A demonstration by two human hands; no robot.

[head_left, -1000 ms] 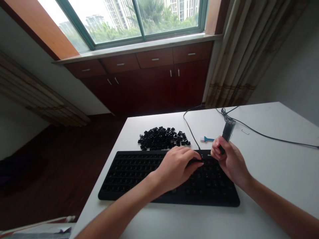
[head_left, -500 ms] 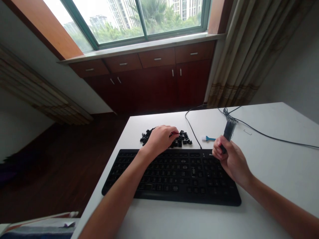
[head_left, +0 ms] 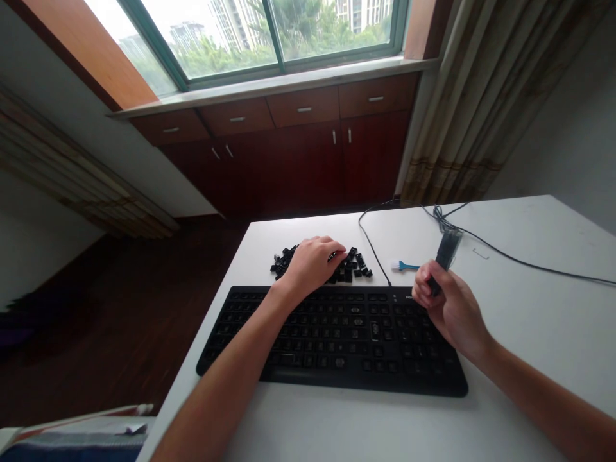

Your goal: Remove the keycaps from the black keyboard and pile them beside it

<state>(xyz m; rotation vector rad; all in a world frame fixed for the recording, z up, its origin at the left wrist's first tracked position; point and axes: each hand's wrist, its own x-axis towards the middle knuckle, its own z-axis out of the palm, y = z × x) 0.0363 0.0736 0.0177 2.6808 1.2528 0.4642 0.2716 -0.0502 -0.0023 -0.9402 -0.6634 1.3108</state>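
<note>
My left hand (head_left: pixel 315 260) reaches over a pile of loose black keycaps (head_left: pixel 359 263), hiding its middle. Its thumb and forefinger are pinched close together among the caps; what they grip, if anything, I cannot make out. My right hand (head_left: pixel 445 295) is wrapped round a black brush (head_left: pixel 445 250), held upright with its pale see-through bristles at the top. That hand hovers by the upper right corner of a black keyboard (head_left: pixel 312 378). Many keyboard positions show bare sockets without caps. My left forearm crosses the keyboard's left part.
A small blue brush with white bristles (head_left: pixel 407 265) lies beyond the keyboard, near the keyboard's cable (head_left: pixel 368 240). A thin bent wire (head_left: pixel 481 254) rests on the white table (head_left: pixel 539 308). The table's left edge drops to a dark floor. Cabinets stand under the window.
The brush in my right hand has shifted slightly right. My left hand stays over the keycaps, its fingers moving only a little.
</note>
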